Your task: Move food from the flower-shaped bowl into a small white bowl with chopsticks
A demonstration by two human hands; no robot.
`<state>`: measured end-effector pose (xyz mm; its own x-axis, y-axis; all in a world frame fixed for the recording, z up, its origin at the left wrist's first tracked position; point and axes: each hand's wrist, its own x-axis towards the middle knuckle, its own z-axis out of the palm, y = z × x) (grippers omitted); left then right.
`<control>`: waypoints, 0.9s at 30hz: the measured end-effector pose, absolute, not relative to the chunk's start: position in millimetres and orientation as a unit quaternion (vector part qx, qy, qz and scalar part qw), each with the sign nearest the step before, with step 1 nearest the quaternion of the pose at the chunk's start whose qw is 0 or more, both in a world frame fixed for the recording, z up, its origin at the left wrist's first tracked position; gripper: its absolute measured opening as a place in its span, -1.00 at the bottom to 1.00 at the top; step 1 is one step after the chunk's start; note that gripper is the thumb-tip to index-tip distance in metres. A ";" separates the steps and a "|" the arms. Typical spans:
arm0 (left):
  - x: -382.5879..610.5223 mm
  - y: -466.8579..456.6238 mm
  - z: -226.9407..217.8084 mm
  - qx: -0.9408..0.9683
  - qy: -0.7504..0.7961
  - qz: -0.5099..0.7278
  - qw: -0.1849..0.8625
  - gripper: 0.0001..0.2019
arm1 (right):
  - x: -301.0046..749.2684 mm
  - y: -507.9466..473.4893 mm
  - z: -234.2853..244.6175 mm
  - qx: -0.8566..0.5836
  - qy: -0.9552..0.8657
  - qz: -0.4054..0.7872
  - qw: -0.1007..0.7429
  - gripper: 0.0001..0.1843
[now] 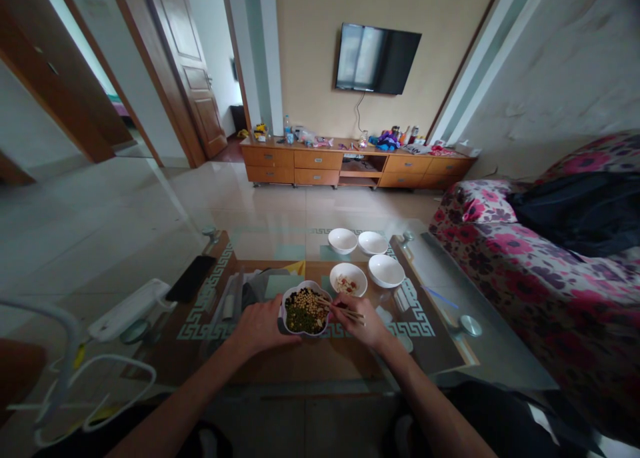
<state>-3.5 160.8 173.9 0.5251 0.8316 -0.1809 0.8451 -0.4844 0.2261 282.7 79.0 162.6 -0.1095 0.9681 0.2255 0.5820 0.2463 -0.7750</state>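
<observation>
My left hand (263, 326) is wrapped round the left side of a scalloped bowl (284, 325) near the front of the glass table. Mixed beans (306, 309) fill it: green, yellowish and black ones, with some reddish and pale pieces at the right. Between the fingers of my right hand (361, 319) is a pair of wooden chopsticks (354, 313). Their tips reach into the beans at the bowl's right side. Just beyond my right hand stands a white bowl (361, 276) with a few pale and reddish pieces (346, 284) in it.
Three more white bowls (343, 241) (373, 243) (387, 271) stand on the glass table (320, 371) behind and to the right. A dark phone-like slab (191, 278) and a white power strip (131, 309) lie at the left. A flowered sofa (505, 265) borders the right.
</observation>
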 end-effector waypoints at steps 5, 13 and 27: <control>-3.1 160.9 176.2 0.861 0.484 -0.028 0.156 -0.04 | 284.0 76.0 168.7 -0.552 -0.712 0.262 0.346 -0.76; -2.8 159.1 178.8 0.865 0.479 -0.019 0.149 -0.04 | 280.9 76.1 170.9 -0.551 -0.717 0.250 0.347 -0.71; -2.0 159.3 181.6 0.864 0.480 -0.033 0.147 -0.03 | 315.9 80.5 180.8 -0.618 -0.615 0.157 0.464 -0.67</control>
